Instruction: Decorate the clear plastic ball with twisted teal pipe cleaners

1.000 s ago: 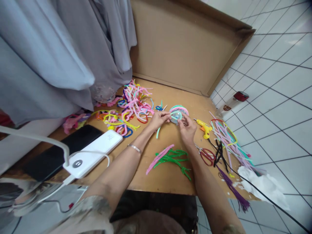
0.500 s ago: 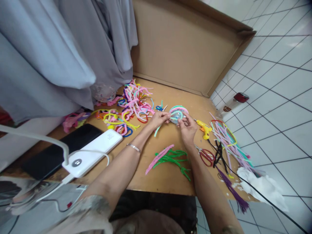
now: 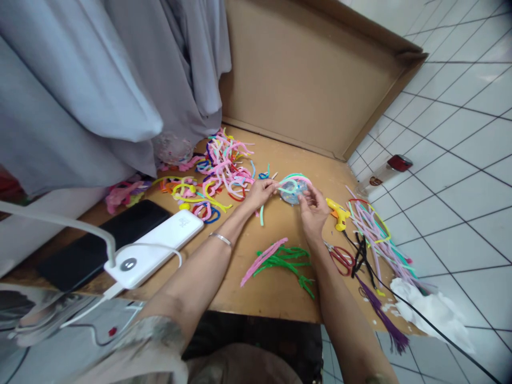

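Note:
With pinched fingertips, my left hand point(image 3: 262, 194) holds a mint-green pipe cleaner point(image 3: 292, 188). It bends into a loop over a clear round plastic piece point(image 3: 291, 199), and a loose end hangs below the hand. My right hand point(image 3: 313, 212) grips that clear piece at its right edge, thumb in front. Pink and green pipe cleaners curve along the far rim of the piece. Bits of colour show through it, too small to make out. Nearer to me lie green pipe cleaners point(image 3: 286, 260) and pink ones point(image 3: 263, 261) on the wooden table point(image 3: 276, 304).
A heap of coloured pipe cleaners point(image 3: 226, 165) lies left. Rightward are a yellow glue gun point(image 3: 339, 213), red-handled scissors point(image 3: 343, 260), lilac pipe cleaners point(image 3: 370, 229) and white fluff point(image 3: 432, 314). A white power bank point(image 3: 156, 248) and black phone point(image 3: 108, 245) sit near-left. Cardboard point(image 3: 296, 74) stands behind.
The mint-green loop has been drawn leftward across the clear piece, and its hanging end has shifted right. My right hand has moved slightly right with its hold kept.

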Demonstrator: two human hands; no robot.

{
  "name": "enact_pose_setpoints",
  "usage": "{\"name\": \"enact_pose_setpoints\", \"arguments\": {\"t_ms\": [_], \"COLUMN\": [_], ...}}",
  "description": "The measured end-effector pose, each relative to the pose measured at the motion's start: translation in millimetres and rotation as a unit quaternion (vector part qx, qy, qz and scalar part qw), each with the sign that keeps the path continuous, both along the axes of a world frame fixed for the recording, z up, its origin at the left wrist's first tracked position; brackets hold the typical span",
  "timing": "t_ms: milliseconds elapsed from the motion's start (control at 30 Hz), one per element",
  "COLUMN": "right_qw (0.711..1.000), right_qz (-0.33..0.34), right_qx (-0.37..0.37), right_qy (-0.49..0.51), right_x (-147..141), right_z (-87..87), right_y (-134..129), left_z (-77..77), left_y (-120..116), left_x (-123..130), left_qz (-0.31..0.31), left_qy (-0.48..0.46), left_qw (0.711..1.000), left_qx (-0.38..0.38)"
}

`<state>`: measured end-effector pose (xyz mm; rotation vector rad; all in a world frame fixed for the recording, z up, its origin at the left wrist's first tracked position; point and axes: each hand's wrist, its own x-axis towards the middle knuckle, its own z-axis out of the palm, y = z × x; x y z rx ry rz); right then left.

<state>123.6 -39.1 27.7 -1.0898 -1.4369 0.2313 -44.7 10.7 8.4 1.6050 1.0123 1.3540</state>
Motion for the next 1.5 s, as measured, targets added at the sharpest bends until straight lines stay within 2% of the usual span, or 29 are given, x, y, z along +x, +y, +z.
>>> {"name": "enact_pose_setpoints", "arguments": {"t_ms": [133,333,600,1067,1300,1400,1500], "right_qw": [0.992,0.973,0.947,0.924,0.936,0.942,0.954], "right_qz": [-0.055,-0.03,-0.067,-0.093,-0.079,-0.098,-0.113], "right_qx": [0.038,0.044,0.046,0.088,0.078,0.092,0.101], "right_qy": [-0.111,-0.226,-0.309,-0.36,-0.334,-0.306,-0.259], "right_x": [11,13,12,11,11,9,4], "right_z": [6.7,1.6,-3.0,-5.1,-3.4,-0.2,3.3], "right_y": [1,3,0,1,-1,-4,-9], "left_z": [1.2,2.9,1.6,1.9,2.7,4.6,6.8], "left_y": [0,-2,-3,-3,-3,-5,-8], "left_x": [1,2,2,2,3,5,11], "left_qz": [-0.006,-0.043,-0.053,-0.062,-0.066,-0.063,-0.033], "left_qy": [0.01,0.031,0.035,0.021,0.002,-0.044,-0.103], "left_qw": [1.0,0.999,0.998,0.998,0.998,0.997,0.994], "left_qx": [0.008,0.011,0.013,0.007,-0.005,-0.015,-0.013]}}
